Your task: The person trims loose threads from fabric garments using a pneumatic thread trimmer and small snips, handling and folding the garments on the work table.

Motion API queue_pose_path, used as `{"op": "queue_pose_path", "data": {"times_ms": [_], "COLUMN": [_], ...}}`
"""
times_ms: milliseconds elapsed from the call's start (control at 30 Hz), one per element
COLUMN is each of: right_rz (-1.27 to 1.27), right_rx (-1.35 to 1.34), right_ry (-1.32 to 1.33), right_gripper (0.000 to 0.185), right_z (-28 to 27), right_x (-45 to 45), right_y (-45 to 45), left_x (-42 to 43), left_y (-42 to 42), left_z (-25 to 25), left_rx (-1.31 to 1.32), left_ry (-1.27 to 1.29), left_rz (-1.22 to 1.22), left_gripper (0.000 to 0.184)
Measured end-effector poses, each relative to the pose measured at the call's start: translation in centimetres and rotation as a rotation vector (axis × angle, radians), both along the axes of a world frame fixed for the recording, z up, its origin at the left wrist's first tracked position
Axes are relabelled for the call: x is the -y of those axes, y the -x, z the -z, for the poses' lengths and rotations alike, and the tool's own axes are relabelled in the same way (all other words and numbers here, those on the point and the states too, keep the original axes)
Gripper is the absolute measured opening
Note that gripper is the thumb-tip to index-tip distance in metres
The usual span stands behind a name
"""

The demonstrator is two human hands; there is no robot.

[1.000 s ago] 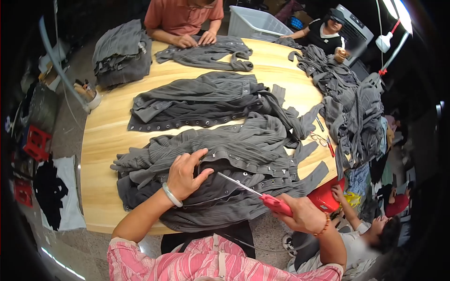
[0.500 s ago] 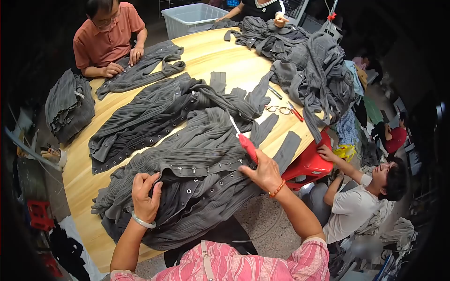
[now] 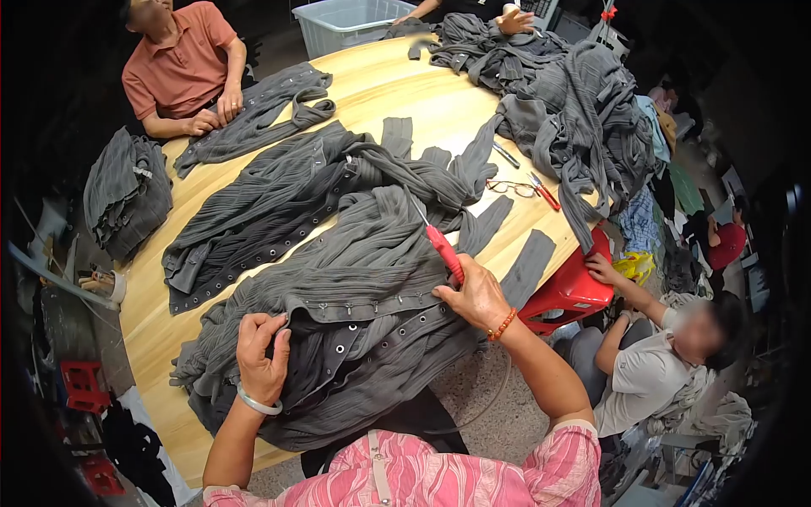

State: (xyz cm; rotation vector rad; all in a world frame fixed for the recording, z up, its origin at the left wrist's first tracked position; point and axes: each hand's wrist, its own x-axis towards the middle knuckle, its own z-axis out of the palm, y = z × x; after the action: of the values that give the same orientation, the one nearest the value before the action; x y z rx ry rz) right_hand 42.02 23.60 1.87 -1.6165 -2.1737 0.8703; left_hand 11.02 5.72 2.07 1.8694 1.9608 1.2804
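Garment of dark-grey ribbed fabric [image 3: 321,262] lies unfastened on the pale wooden worktop [image 3: 380,72], metal fittings [image 3: 350,310] already lining its band [image 3: 394,302]; your left hand [image 3: 262,362] pinches its edge, your right hand [image 3: 478,296] grasps a red-handled tool [image 3: 441,248].

Dark grey ribbed-knit garment [image 3: 338,275], kinda rumpled heap, spread over near side of wooden table [image 3: 149,338], folds everywhere. Fastener strip [image 3: 365,309] runs left to right, small shiny metal bits along it, left end lifted a bit. Eyelet strip [image 3: 397,328] just nearer, round metal rings. Red-handled tool [image 3: 443,253], slim metal shaft, tilted far-left above fabric, can't tell if tip's touching.
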Motion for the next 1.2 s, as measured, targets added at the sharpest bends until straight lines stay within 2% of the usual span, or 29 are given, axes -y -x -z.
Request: {"op": "queue_pose_path", "data": {"times_ms": [67,133,167,200,267,333,367,433,467,533,600,667,733,800,867,933,1000,1100,1200], "right_rz": [-0.007,0.018,0.014,0.025,0.11,0.163,0.158,0.132,0.128,0.068,0.049,0.082,-0.043,-0.177,-0.319,-0.39,-0.45,-0.47,-0.398], "right_rx": [-0.016,-0.194,-0.293,-0.342,-0.303,-0.209,-0.21,0.067,0.067,0.204,0.161,0.034,-0.198,-0.017,0.178,0.253,0.283,0.243,0.228], "right_ry": [0.044,0.002,-0.085,-0.202,-0.274,-0.2,-0.199,-0.248,-0.251,-0.514,-0.471,-0.121,-0.047,0.037,0.106,0.171,0.201,0.232,0.168], "right_gripper": [0.042,0.041,0.034,0.036,0.034,0.033,0.033,0.034,0.034,0.033,0.032,0.033,0.035,0.028,0.034,0.033,0.034,0.034,0.035], "right_z": [0.1,-0.2,-1.0,-0.5,-2.0,-3.2,-2.7,-1.0,-0.6,-0.1,-2.0,-3.8,-3.7,-4.6,-5.7,-6.3,-6.3,-6.5,-6.3], "right_x": [-0.4,-1.0,-1.3,-2.2,-3.8,-5.2,-5.6,-6.4,-6.2,-4.7,-2.7,-1.0,0.7,2.6,4.4,5.5,6.1,5.9,5.5], "right_y": [-0.2,-1.1,-1.7,-2.6,-4.2,-5.8,-6.6,-7.6,-7.9,-8.2,-7.9,-7.8,-8.1,-8.2,-8.0,-8.0,-8.1,-8.4,-9.5], "left_x": [-0.1,-0.1,-0.1,-0.1,0.0,-0.2,-0.4,-0.8,-1.1,-2.4,-4.4,-7.3,-10.1,-11.6,-12.2,-12.0,-11.8,-11.8,-13.1], "left_y": [0.0,0.1,0.0,-0.1,-0.3,-0.7,-0.9,-1.6,-1.7,-2.1,-2.7,-3.7,-4.7,-5.3,-6.3,-6.7,-6.7,-7.0,-7.4], "left_z": [0.0,-0.1,-0.3,-0.6,-1.4,-2.2,-2.3,-3.1,-3.3,-3.4,-3.5,-3.2,-1.3,0.0,1.0,1.1,0.9,0.5,0.0], "left_rx": [-0.004,-0.02,-0.023,-0.062,-0.105,-0.378,-0.423,-0.454,-0.459,-0.446,-0.433,-0.469,-0.489,-0.507,-0.644,-0.646,-0.739,-0.726,-0.761], "left_ry": [-0.003,-0.03,-0.029,-0.037,-0.04,-0.093,-0.058,-0.04,-0.032,-0.03,-0.024,0.014,0.068,0.117,0.238,0.246,0.258,0.277,0.316], "left_rz": [0.0,0.009,0.004,0.018,0.024,0.195,0.27,0.368,0.406,0.457,0.509,0.664,0.705,0.756,0.757,0.748,0.759,0.814,0.884], "left_gripper": [0.022,0.023,0.023,0.025,0.026,0.028,0.033,0.029,0.027,0.028,0.029,0.038,0.042,0.046,0.048,0.048,0.048,0.053,0.058]}}
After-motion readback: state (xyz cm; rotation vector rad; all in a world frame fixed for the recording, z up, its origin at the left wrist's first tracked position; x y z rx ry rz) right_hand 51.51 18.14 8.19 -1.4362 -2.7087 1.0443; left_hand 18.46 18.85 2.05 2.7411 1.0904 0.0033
